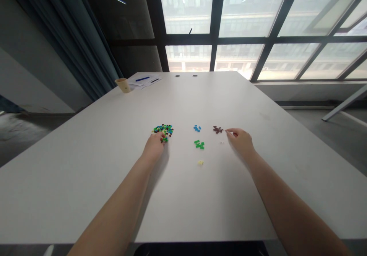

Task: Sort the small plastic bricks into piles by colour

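Note:
My left hand rests at the near edge of a mixed pile of small building bricks in green, blue, yellow and dark colours. Its fingers are curled in among the pieces, and what they grip is hidden. Over to the right, my right hand has thumb and forefinger pinched together just beside a group of brown bricks. Anything between those fingertips is too small to name. Between the hands lie a blue group, a green group, a pale yellow group and a few pale pink pieces.
All of this lies on a long white table. At its far left are a tan cup and papers with a blue pen. Two round dark fittings sit near the far edge, before a large window.

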The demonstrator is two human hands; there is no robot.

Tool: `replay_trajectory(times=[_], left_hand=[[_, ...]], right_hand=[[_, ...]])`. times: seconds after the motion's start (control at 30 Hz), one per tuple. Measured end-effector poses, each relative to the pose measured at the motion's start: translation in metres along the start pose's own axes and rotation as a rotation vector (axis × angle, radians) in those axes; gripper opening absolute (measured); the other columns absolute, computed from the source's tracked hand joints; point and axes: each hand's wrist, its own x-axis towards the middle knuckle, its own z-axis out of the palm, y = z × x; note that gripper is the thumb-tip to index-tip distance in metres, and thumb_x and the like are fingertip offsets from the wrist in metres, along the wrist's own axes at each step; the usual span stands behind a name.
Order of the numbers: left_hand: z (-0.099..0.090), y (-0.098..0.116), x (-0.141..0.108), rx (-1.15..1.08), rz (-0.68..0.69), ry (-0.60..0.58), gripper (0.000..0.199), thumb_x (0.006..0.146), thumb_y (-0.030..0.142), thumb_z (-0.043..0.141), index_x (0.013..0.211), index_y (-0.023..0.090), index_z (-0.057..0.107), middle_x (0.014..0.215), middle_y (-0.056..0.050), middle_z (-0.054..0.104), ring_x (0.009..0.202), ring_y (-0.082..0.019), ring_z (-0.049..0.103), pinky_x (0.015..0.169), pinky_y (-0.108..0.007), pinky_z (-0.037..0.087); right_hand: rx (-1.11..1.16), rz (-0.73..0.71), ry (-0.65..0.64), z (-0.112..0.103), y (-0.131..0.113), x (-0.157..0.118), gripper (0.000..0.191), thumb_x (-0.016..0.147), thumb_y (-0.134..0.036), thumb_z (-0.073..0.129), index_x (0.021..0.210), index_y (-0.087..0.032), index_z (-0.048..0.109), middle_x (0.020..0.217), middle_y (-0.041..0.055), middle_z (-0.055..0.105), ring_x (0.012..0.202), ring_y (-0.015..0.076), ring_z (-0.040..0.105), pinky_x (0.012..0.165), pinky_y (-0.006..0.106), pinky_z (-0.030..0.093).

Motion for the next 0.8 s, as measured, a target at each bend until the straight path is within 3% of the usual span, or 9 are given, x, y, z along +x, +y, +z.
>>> replay_trajectory(times=[0.3,0.47,0.57,0.63,0.8], left_hand=[[-0.01,0.001,-0.005,0.034,-0.007,0.032,0.016,0.068,0.01,0.042,0.075,0.018,0.054,0.077,-0.005,0.062,0.074,-0.02,0.056,0.067,-0.028,0.039],[-0.014,0.01,-0.011,-0.375,0.038,0.087,0.005,0.066,0.014,0.051,0.068,0.019,0.051,0.078,-0.005,0.063,0.076,-0.019,0.058,0.073,-0.031,0.042],[-0.011,0.028,-0.02,-0.799,0.015,-0.015,0.014,0.062,0.021,0.062,0.068,0.018,0.049,0.083,-0.005,0.065,0.08,-0.018,0.06,0.076,-0.032,0.045],[-0.009,0.043,-0.028,-1.021,-0.027,-0.148,0.022,0.058,0.023,0.067,0.067,0.017,0.048,0.084,-0.005,0.066,0.079,-0.016,0.06,0.076,-0.032,0.045],[-0.005,0.068,-0.05,-1.333,-0.042,-0.406,0.03,0.054,0.019,0.075,0.065,0.015,0.048,0.078,0.0,0.063,0.071,-0.009,0.057,0.074,-0.026,0.044]], right_hand=[[0.069,-0.152,-0.01,0.005,-0.004,-0.007,0.029,0.074,-0.031,0.045,0.082,-0.021,0.071,0.072,0.0033,0.064,0.065,0.0153,0.052,0.066,0.028,0.036],[0.069,-0.202,-0.005,0.006,-0.004,-0.009,0.027,0.076,-0.03,0.046,0.08,-0.02,0.071,0.065,0.002,0.058,0.06,0.0144,0.049,0.063,0.027,0.036],[0.132,-0.279,-0.002,0.003,-0.012,-0.014,0.025,0.077,-0.028,0.047,0.08,-0.018,0.07,0.063,0.0015,0.056,0.059,0.0136,0.049,0.061,0.027,0.037],[0.218,-0.382,-0.03,0.0,-0.021,-0.021,0.023,0.078,-0.027,0.049,0.083,-0.018,0.07,0.063,0.0013,0.055,0.061,0.0134,0.05,0.061,0.026,0.038],[0.436,-0.66,-0.179,-0.002,-0.048,-0.048,0.017,0.076,-0.025,0.06,0.09,-0.021,0.069,0.068,0.0008,0.059,0.068,0.013,0.054,0.065,0.026,0.043]])
